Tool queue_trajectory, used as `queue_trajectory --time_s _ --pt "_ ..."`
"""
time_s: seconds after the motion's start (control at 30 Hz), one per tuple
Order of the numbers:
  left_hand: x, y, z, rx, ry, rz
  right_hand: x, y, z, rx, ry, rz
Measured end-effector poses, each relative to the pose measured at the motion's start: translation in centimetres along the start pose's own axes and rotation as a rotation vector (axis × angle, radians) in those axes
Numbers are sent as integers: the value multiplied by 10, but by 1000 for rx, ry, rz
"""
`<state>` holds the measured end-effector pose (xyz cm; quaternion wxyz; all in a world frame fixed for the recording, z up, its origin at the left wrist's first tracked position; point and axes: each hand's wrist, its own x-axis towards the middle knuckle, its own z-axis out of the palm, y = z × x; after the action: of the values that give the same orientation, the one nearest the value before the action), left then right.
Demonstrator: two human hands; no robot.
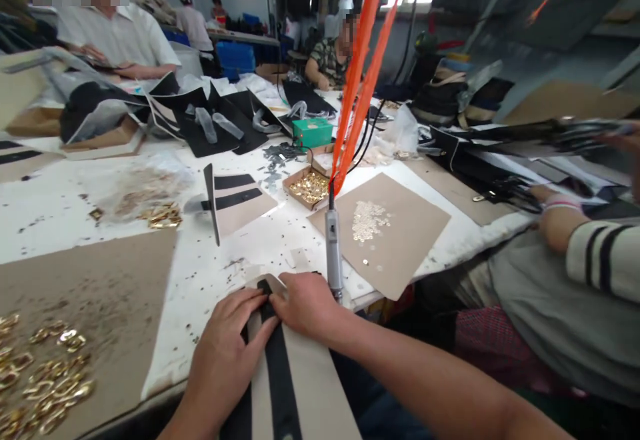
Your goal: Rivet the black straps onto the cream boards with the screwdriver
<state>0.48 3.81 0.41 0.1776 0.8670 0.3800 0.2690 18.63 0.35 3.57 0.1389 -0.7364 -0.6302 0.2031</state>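
A beige panel with black strips [316, 393] rests at the front edge of the table and runs down toward me. My left hand [225, 343] holds it from the left, with fingers and thumb pressing near the far end of the middle black strip [280, 373]. At that same end my right hand [307, 303] grips the panel, its thumb near the strip and its other fingers largely curled out of sight. Just beyond the right hand hangs a grey electric screwdriver [333, 247] on orange bands [357, 73].
Gold metal rings [55, 373] lie on a brown board at left. A small box of gold pieces [310, 187], a green box [313, 132] and a board with small pale washers [369, 220] are beyond. At right, a co-worker's striped sleeve [605, 257] reaches over black pieces.
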Motion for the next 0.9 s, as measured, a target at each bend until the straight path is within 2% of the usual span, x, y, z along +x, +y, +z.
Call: queue_trajectory --time_s 0.1,0.23,0.3,0.37,0.5,0.6,0.7,0.9 --pt "-5 -8 9 -45 58 -51 -11 -6 -8 80 42 -23" --pt "-8 -11 12 -73 83 -95 -54 -7 -24 330 328 -218" --pt "-8 -10 12 -60 79 -112 -75 9 -35 419 448 -248" --pt "-7 -8 11 -48 67 -122 -86 42 -48 436 504 -161" --pt "-7 -8 10 -57 66 -124 -78 135 -71 272 521 106" --pt "-8 -9 11 -61 70 -130 -59 186 -81 134 436 186" --pt "-8 -10 11 -58 66 -139 -44 201 -86 44 352 186" --pt "-8 -8 10 -66 69 -144 -31 192 -94 -71 241 209"
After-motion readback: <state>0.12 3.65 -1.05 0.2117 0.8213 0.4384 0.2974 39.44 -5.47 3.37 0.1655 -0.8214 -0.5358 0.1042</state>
